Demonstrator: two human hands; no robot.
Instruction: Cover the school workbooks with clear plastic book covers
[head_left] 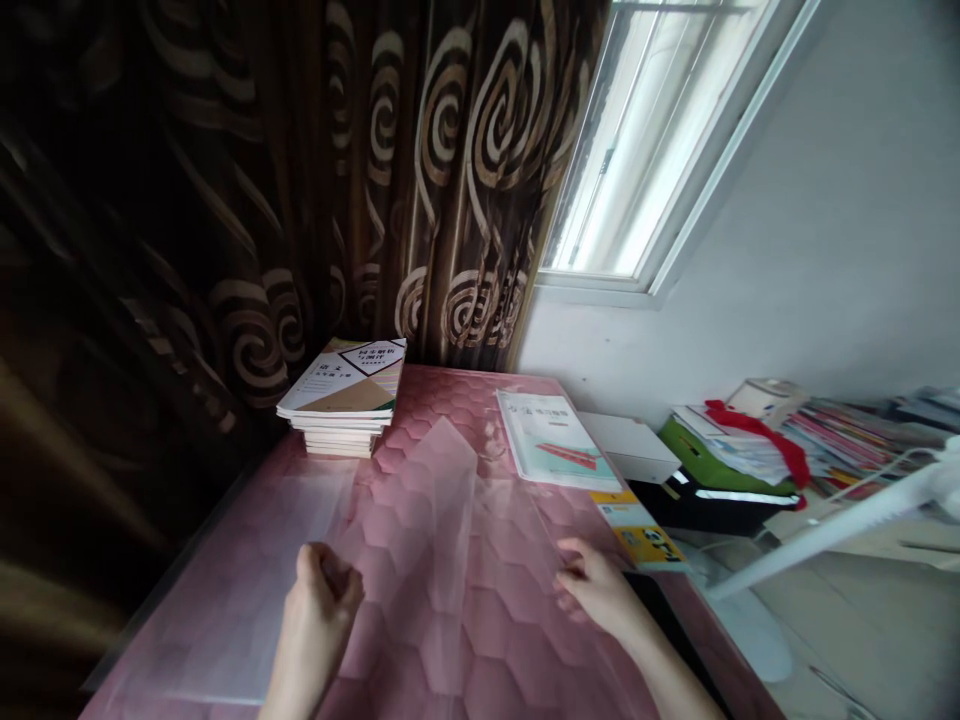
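Observation:
A clear plastic sheet [450, 540] stretches between my hands above the pink quilted table cover [409, 400], with a fold standing up in its middle. My left hand [319, 590] is closed in a pinch at the sheet's left side. On the other side, my right hand [592, 585] has its fingers curled together at the sheet's right part; the exact grip is blurred. More clear plastic [225, 590] lies flat at the left of the table, partly behind my left hand.
A stack of books [341, 385] stands at the back left by the patterned curtain [457, 150]. A white-and-green book [555, 440] and a yellow booklet [637, 530] lie at the right edge, with a dark flat object [667, 620] nearby. Beyond are a white stand [817, 530] and piled papers [847, 440].

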